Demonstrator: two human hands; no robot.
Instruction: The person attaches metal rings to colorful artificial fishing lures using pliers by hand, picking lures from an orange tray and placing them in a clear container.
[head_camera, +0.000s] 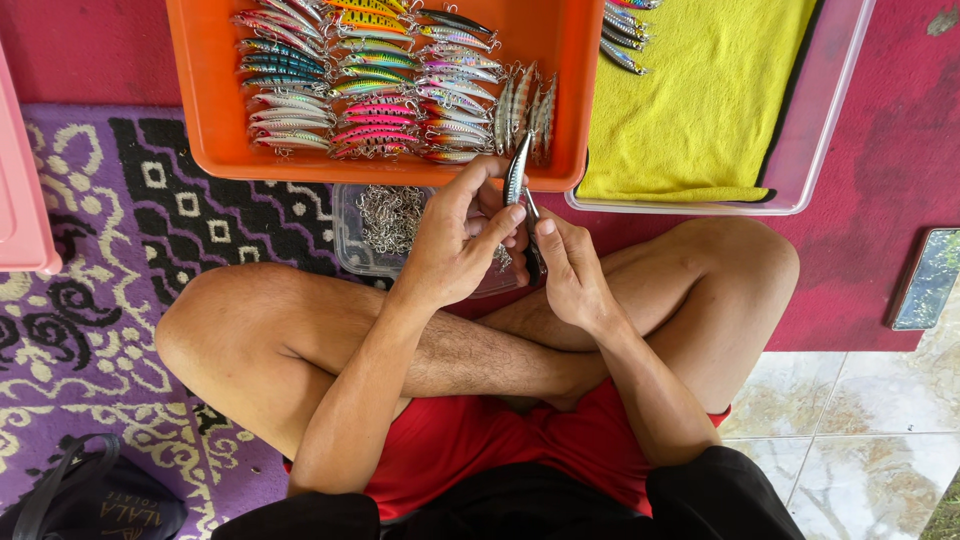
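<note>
One silver fishing lure (517, 172) stands nearly upright over the crossed legs, pinched in the left hand (455, 240), fingers clamped on its lower half. The right hand (568, 272) presses in just beside it, closed on one small dark tool (534, 245) at the lure's bottom end. Right behind the hands sits one clear tub of metal hooks (385, 220), too many to count. Beyond it, one orange tray (205, 110) carries dozens of coloured lures in rows. To the right, one clear tray (830, 110) lined with a yellow cloth (710, 90), a few lures at its top edge
</note>
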